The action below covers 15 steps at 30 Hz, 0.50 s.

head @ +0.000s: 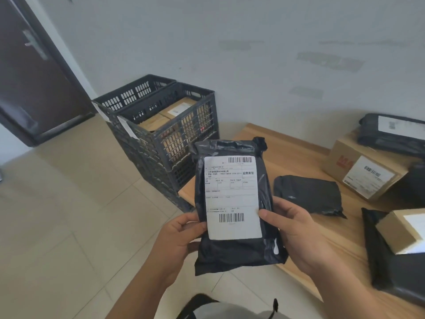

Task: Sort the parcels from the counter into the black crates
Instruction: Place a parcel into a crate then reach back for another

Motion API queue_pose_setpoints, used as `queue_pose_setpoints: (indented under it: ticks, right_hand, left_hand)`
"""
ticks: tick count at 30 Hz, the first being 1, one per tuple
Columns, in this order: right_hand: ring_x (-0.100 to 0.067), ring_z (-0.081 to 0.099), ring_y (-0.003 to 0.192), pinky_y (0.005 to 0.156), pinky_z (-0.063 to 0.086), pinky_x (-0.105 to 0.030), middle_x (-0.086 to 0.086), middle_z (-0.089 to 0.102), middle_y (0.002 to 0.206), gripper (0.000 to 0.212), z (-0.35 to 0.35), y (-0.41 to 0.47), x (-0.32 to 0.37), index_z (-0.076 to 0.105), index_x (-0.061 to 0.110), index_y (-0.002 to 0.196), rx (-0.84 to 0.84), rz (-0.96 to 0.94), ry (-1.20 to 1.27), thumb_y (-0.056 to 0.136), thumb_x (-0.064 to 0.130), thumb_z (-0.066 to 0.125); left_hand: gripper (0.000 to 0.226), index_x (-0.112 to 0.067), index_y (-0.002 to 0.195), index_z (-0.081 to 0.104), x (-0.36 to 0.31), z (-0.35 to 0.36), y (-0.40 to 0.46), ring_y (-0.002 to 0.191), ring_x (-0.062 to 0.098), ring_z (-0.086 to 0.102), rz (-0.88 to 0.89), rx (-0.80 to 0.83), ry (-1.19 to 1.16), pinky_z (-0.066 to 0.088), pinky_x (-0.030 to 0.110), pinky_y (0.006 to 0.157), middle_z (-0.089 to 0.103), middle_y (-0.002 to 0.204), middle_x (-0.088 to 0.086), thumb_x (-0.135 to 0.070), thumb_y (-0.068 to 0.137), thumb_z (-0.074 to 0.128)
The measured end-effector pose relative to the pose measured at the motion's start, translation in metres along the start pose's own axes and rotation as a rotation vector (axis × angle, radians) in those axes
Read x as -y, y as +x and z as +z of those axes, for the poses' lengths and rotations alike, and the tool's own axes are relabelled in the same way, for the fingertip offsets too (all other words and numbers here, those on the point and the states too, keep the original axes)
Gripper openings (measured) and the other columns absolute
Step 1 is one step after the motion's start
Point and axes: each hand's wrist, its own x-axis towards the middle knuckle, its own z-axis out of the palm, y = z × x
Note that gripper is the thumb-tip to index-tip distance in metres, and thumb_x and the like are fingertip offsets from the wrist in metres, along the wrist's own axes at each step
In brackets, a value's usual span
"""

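I'm gripping the black parcel [232,203] in both hands' fingers [268,214], label up to read which black crates [161,125] beyond suit it.

A parcel sorting room: labelled packages on a wooden counter [299,157], black crates [165,125] on tiled floor [69,203].

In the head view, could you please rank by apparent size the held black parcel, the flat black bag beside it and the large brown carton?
1. Held black parcel, though nearest the camera.
2. Large brown carton and flat black bag look alike; unranked.
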Motion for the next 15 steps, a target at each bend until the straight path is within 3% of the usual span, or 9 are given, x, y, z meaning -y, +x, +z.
queue_pose_setpoints:
  ticks: [4,11,15]
  right_hand:
    - [-0.04,0.072,0.11,0.1,0.053,-0.058,-0.014,0.076,0.12,0.033,0.016,0.003,-0.003,0.071,0.007,0.122,-0.059,-0.022,-0.044,0.091,-0.001,0.066]
    - [-0.036,0.075,0.106,0.102,0.053,-0.052,-0.012,0.077,0.116,0.034,0.076,0.011,-0.024,0.072,0.009,0.121,-0.109,0.049,-0.053,0.091,-0.004,0.065]
    - [-0.033,0.076,0.104,0.096,0.056,-0.05,-0.01,0.077,0.117,0.033,0.116,0.022,-0.039,0.071,0.01,0.123,-0.087,0.099,-0.088,0.094,-0.002,0.063]
  left_hand:
    - [0.011,-0.006,0.106,0.072,-0.007,-0.01,0.014,0.087,0.02,0.077,0.053,-0.017,0.146,0.057,0.023,0.062,0.081,0.097,0.005,-0.011,0.098,0.066]
    - [0.006,-0.004,0.1,0.069,-0.008,-0.065,0.023,0.069,0.009,0.073,0.036,-0.064,0.176,0.059,0.025,0.061,0.078,0.082,0.007,-0.002,0.094,0.069]
    - [0.009,-0.006,0.101,0.069,-0.01,-0.112,0.026,0.073,0.018,0.074,0.001,-0.089,0.083,0.058,0.027,0.058,0.079,0.083,0.009,-0.003,0.092,0.071]
